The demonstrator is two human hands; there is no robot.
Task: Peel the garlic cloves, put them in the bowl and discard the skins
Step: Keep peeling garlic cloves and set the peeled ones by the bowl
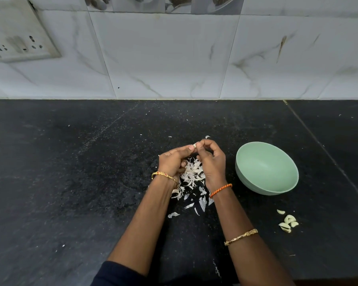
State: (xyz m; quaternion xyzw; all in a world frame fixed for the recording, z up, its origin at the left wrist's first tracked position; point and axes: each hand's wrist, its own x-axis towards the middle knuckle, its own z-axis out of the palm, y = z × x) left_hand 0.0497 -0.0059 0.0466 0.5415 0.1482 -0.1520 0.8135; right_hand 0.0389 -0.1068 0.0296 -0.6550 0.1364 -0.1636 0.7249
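Both hands meet above a pile of white garlic skins (pixel 191 174) on the black counter. My left hand (pixel 173 162) and my right hand (pixel 212 159) pinch one small garlic clove (pixel 194 145) between their fingertips; only its pale tip shows. A pale green bowl (pixel 267 170) stands to the right of my right hand, tilted toward me, and its visible inside looks bare. Several peeled cloves (pixel 287 222) lie on the counter in front of the bowl, near the right.
The black stone counter (pixel 70 182) runs back to a white marble-tiled wall (pixel 174 58). A switch and socket plate (pixel 19 38) sits on the wall at upper left. Loose skin flakes (pixel 173 214) are scattered toward me between my forearms.
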